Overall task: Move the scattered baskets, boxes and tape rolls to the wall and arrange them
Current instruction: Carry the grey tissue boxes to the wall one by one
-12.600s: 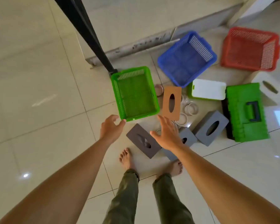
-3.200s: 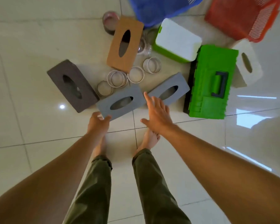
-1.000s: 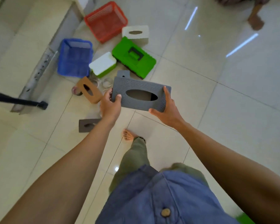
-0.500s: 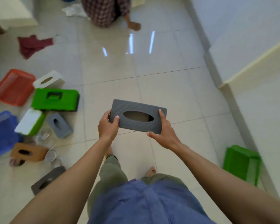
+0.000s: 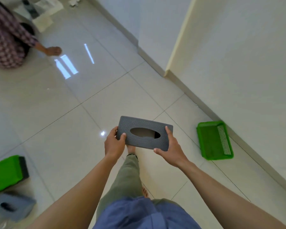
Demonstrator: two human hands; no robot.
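- The grey tissue box (image 5: 144, 135) is in the air in front of me, over the floor (image 5: 180, 171), slot side up and tipped slightly down to my right.
- My left grip (image 5: 114, 145) pinches the left short end, thumb on top near the slot and fingers curled round the edge.
- My right grip (image 5: 171, 150) clamps the right short end, thumb on the near edge and a finger up on the far corner.
- The green basket (image 5: 211, 142) is on the floor just beside the skirting (image 5: 238, 139) of the wall (image 5: 238, 63). I can't tell if it touches. It is off to my right, apart from the box.
- Step, as I judge it: carry the box to the wall and set it down next to the basket.
- To do it well:
  - Hold both ends evenly. The box looks light and hollow, so I shouldn't squeeze it.
  - Turn the long side parallel to the skirting and line it up with the basket.
  - Lower it flat and let go only once the bottom is on the tile.
- Risks: the tile is glossy, so the box may slide if nudged. My bare foot (image 5: 130, 149) shows right under the box, so I mustn't drop it.
- Far from done: a green toolbox (image 5: 5, 172) and a second grey tissue box (image 5: 13, 207) sit at my left, well apart from the wall.
- Another person (image 5: 5, 38) is at the far upper left, not in my path.
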